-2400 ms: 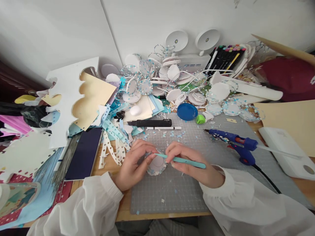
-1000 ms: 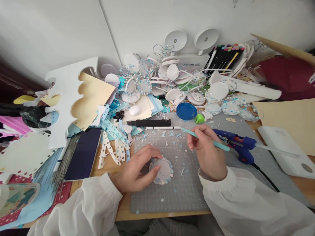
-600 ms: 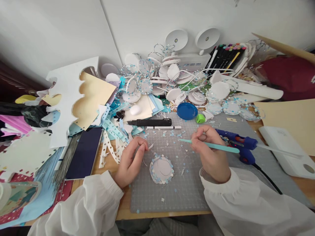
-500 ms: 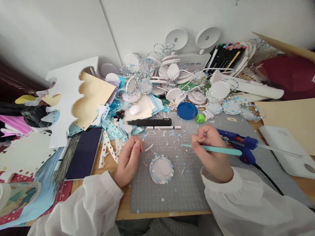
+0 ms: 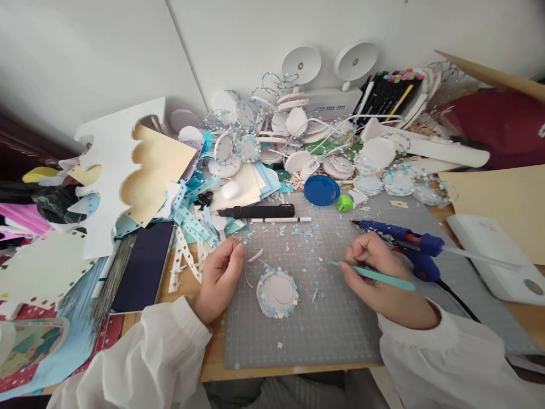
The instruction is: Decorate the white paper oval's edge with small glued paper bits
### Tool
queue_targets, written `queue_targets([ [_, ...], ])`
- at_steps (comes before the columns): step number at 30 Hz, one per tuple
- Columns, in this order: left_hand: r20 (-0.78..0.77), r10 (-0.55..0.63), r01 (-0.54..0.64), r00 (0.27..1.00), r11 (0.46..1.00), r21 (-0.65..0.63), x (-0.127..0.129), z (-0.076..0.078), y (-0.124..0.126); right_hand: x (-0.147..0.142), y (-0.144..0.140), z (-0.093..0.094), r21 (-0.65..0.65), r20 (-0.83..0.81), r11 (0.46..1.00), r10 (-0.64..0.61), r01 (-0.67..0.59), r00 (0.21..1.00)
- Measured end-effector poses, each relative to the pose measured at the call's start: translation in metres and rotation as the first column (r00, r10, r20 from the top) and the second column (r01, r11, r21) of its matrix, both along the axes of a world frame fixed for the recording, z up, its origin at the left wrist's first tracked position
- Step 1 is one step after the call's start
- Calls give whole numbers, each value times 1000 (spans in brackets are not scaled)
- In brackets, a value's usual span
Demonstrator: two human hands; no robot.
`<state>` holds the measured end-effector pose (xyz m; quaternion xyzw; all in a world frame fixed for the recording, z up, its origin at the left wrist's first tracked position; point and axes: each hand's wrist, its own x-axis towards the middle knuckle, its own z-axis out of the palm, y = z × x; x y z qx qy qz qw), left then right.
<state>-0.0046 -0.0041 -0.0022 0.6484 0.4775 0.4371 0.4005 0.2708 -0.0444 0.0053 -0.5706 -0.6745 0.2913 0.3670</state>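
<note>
My right hand (image 5: 378, 272) is closed around teal tweezers (image 5: 383, 276), whose tips point left over the grey cutting mat (image 5: 340, 335). Curled into a loose fist, my left hand (image 5: 221, 278) rests at the mat's left edge, with nothing showing in its fingers. Between the hands lies a round white disc (image 5: 279, 289) ringed with small blue and white stars. Tiny loose stars (image 5: 310, 232) and paper scraps are scattered behind it. A blue hot glue gun (image 5: 400, 236) lies just behind my right hand, partly covered by it.
A black utility knife (image 5: 259, 211), a white pen (image 5: 281, 220), a blue lid (image 5: 321, 191) and a green sharpener-like piece (image 5: 344, 203) lie toward the back. Several white discs and wire pieces pile up behind. A phone (image 5: 142, 267) sits left; a white device (image 5: 498, 255) sits right.
My right hand has moved right and a little toward me with the tweezers, uncovering the glue gun's nozzle. My left hand stays in about the same place; the view has shifted slightly.
</note>
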Motion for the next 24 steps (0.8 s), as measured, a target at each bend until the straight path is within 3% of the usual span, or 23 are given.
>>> queue_targets([
  [6,2,8,-8,1000,1000,17,1,-2,1,-5,-3,-9,118,301,991,20,-58,953],
  [10,-4,9,-9,1000,999,34,1,-2,1,-5,-3,-11,188,352,974,50,-123,935],
  [17,51,17,-19,999,999,44,2,0,0,-4,5,-1,239,247,969,-1,-60,969],
  [24,171,62,-63,983,998,-1,5,1,-2,-26,34,25,172,-1,973,156,-154,988],
])
